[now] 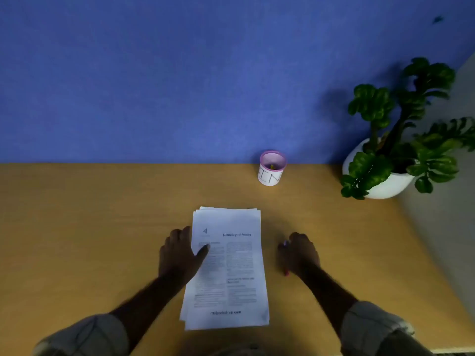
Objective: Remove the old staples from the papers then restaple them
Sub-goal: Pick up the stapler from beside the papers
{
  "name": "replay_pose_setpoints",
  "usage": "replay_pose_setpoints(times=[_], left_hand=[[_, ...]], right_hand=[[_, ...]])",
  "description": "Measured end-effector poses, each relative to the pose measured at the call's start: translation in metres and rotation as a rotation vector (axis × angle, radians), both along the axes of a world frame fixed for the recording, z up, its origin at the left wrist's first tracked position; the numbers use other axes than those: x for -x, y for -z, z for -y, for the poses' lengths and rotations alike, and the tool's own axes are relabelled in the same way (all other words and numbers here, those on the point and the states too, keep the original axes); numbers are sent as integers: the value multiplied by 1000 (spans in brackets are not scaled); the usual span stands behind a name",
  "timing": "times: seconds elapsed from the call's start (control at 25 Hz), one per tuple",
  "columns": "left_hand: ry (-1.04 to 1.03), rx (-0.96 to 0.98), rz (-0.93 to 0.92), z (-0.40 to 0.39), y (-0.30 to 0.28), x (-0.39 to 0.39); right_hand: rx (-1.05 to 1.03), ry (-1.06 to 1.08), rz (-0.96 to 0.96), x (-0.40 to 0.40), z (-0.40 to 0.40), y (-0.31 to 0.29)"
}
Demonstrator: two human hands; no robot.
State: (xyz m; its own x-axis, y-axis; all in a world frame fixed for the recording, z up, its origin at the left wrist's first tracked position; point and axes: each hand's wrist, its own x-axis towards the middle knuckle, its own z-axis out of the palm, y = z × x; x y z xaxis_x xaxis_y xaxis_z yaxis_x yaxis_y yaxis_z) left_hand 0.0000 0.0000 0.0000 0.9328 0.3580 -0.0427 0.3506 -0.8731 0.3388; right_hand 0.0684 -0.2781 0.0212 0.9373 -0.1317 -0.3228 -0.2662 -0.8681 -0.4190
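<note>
A stack of printed papers (231, 268) lies in the middle of the wooden desk (90, 227), its top page headed with a "4". My left hand (177, 255) rests flat at the stack's left edge, thumb lying on the top sheet. My right hand (299, 253) sits on the desk just right of the stack, fingers curled over a small pink tool (285, 272) whose ends peek out above and below the hand. What kind of tool it is stays hidden by the hand.
A small pink-rimmed white cup (271, 168) marked "BIN" stands at the back of the desk by the blue partition (180, 73). A potted plant in a white pot (385, 186) occupies the back right corner. The desk edge runs diagonally on the right.
</note>
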Motion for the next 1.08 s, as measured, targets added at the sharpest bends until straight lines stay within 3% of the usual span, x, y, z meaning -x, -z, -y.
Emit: replay_pose_setpoints(times=[0.28, 0.48, 0.68, 0.88, 1.0, 1.08], left_hand=[[-117, 141, -210, 20, 5, 14], [-205, 270, -262, 37, -4, 9], [-291, 411, -313, 34, -3, 3], [-327, 528, -258, 26, 0, 1], [-331, 629, -132, 27, -17, -7], [-255, 601, 8, 20, -42, -16]], right_hand=[[45, 118, -56, 6, -3, 15], [42, 113, -39, 4, -4, 19], [-118, 128, -8, 2, -8, 17], [-414, 205, -34, -4, -22, 6], [-579, 305, -81, -10, -33, -9], [-654, 326, -115, -14, -44, -28]])
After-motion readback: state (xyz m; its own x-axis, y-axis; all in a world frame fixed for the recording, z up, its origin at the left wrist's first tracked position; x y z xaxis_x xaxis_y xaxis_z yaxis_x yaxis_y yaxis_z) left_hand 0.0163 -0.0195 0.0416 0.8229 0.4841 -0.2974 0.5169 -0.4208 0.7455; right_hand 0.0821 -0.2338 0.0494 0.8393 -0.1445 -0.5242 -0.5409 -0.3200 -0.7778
